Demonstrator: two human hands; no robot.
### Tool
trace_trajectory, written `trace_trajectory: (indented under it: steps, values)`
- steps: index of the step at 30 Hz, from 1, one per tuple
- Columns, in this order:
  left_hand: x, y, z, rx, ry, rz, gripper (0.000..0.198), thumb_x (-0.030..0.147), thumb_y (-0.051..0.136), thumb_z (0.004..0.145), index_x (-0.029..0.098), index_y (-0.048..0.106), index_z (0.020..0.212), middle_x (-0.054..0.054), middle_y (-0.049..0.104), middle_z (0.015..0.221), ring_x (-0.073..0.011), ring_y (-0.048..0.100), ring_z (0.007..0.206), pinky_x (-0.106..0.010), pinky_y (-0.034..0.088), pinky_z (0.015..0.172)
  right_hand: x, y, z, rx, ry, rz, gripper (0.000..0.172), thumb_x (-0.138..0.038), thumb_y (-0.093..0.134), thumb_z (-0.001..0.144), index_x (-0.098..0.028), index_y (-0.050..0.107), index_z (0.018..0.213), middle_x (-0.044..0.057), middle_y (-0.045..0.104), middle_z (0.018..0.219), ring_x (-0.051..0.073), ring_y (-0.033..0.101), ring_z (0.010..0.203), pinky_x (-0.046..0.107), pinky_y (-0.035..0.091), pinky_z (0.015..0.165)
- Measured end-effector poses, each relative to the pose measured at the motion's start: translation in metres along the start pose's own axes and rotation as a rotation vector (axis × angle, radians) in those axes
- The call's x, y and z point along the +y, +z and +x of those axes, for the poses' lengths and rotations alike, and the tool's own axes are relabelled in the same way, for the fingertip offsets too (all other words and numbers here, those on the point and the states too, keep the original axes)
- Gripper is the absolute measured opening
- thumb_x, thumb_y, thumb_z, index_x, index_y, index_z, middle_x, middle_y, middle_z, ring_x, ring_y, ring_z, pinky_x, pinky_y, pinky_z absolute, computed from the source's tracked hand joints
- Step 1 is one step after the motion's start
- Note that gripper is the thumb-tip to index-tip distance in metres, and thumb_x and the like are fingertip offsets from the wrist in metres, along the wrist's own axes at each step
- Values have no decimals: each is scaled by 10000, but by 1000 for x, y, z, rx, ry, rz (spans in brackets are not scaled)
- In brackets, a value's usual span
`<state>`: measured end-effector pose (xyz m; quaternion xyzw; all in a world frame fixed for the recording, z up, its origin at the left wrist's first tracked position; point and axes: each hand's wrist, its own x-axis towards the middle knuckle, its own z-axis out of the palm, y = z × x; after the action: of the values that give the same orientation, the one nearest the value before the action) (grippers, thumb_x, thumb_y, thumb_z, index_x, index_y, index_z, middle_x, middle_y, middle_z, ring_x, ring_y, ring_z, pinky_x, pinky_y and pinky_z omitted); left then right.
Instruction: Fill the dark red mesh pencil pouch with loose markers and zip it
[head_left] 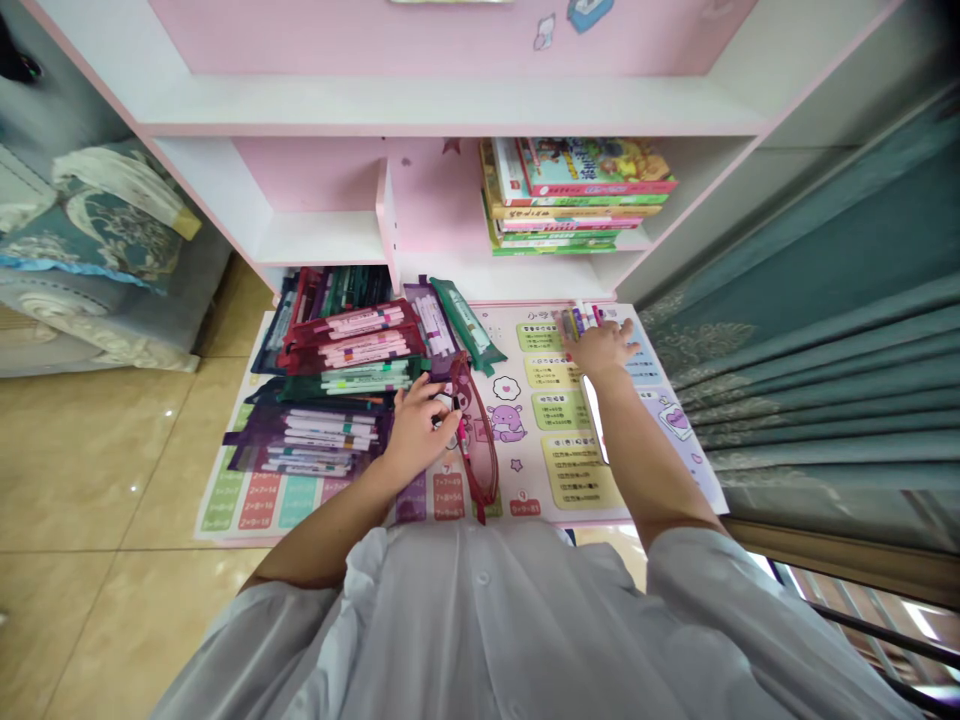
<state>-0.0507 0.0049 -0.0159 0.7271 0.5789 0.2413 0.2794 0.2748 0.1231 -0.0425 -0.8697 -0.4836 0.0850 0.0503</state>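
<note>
Near the mat's (559,505) far edge, right hand (598,350) closes on pens (579,320); left hand (416,430) grips red glasses (478,445).

Teal curtains (810,380) with pale floral embroidery

room over printed mat (559,470) between red glasses (478,440) and right hand (596,350), pencil cases (322,425) hemming left hand (416,430) on its left

Red-framed glasses (480,450), unfolded, lying at left hand's (420,430) 3 o'clock, touching its fingertips; colored pens (580,320) bunched at right hand's (598,350) 11 o'clock.
</note>
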Motion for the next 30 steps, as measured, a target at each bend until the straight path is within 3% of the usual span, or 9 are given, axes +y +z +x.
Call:
trace_trajectory:
  steps: [5, 9, 13, 18, 23, 30]
  values:
    - [1, 0, 0, -8, -1, 5, 273, 296, 629, 844, 213, 607, 585, -33, 686, 1298, -321, 443, 1411, -638, 286, 1160, -4, -14, -27, 143, -58, 63, 531, -508, 423, 935, -72, 719, 1000, 255, 439, 1471, 445, 188, 1449, 718, 229, 1081]
    - [0, 1, 0, -2, 6, 8, 267, 289, 629, 847, 215, 608, 591, -35, 687, 1294, -312, 444, 1412, -633, 283, 1162, -10, -24, -79, 239, -240, 211, 285, -362, 527, 869, -158, 701, 774, 159, 479, 1473, 405, 242, 1458, 695, 293, 1089]
    - [1, 0, 0, -13, -8, 9, 267, 283, 630, 845, 213, 611, 589, -30, 687, 1293, -321, 445, 1410, -635, 278, 1167, -18, -29, -147, 219, -561, 423, 267, -347, 578, 848, -202, 629, 629, 112, 561, 1398, 371, 310, 1452, 657, 307, 1135]
    - [4, -2, 0, -11, 0, 16, 257, 273, 625, 841, 209, 619, 592, -41, 693, 1283, -338, 453, 1400, -639, 269, 1169, -24, -26, -207, 118, -805, 541, 239, -253, 620, 794, -213, 588, 561, 101, 591, 1363, 376, 309, 1466, 618, 341, 1139]
    - [3, -1, 0, -11, 11, 30, 276, 280, 603, 856, 206, 617, 591, -48, 692, 1286, -338, 451, 1401, -634, 279, 1161, -28, -12, -220, 59, -887, 482, 205, -228, 649, 769, -189, 621, 569, 117, 575, 1385, 394, 278, 1477, 617, 331, 1125]
    - [1, 2, 1, 10, 15, 27, 253, 258, 619, 846, 209, 613, 598, -46, 695, 1274, -325, 463, 1395, -624, 283, 1162, -47, 1, -217, -14, -794, 220, 176, -239, 657, 794, -179, 723, 643, 148, 558, 1427, 432, 288, 1462, 666, 324, 1096]
